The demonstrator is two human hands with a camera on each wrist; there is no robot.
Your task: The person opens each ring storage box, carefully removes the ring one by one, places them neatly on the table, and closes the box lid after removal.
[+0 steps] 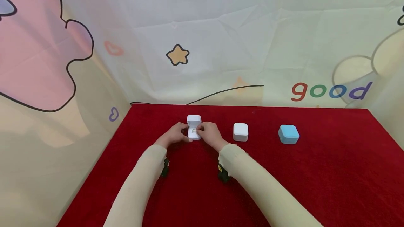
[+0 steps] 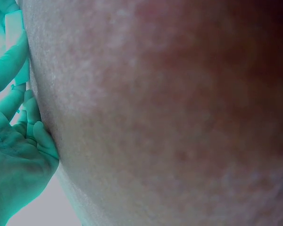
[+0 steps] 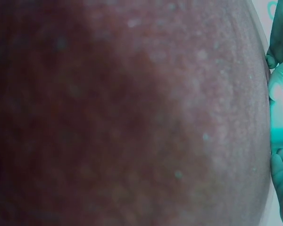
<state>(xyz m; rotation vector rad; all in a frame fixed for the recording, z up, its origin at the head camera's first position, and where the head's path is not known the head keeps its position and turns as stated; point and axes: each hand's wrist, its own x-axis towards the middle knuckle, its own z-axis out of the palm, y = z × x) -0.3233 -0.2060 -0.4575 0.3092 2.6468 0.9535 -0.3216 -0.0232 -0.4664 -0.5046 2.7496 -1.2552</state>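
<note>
Open white box [image 1: 194, 119] partly behind right hand [image 1: 210, 135]

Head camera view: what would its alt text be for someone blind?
A person's left hand holds an open white box on a red surface while the right hand reaches into it. To the right sit a closed white box and a blue box, before a cartoon backdrop.

The place looked like a makeshift filming booth; its building could not be told. Beyond the left hand [image 1: 175, 134] and right hand [image 1: 210, 134] hung a creased, pale printed sheet [image 1: 214, 38] with a black-outlined orange star [image 1: 178, 55] and multicoloured "good" lettering [image 1: 330, 91]. Left of them spread a pink cartoon shape [image 1: 34, 55]; beneath them, a deep-red, velvety tabletop covering [image 1: 195, 192].
</note>
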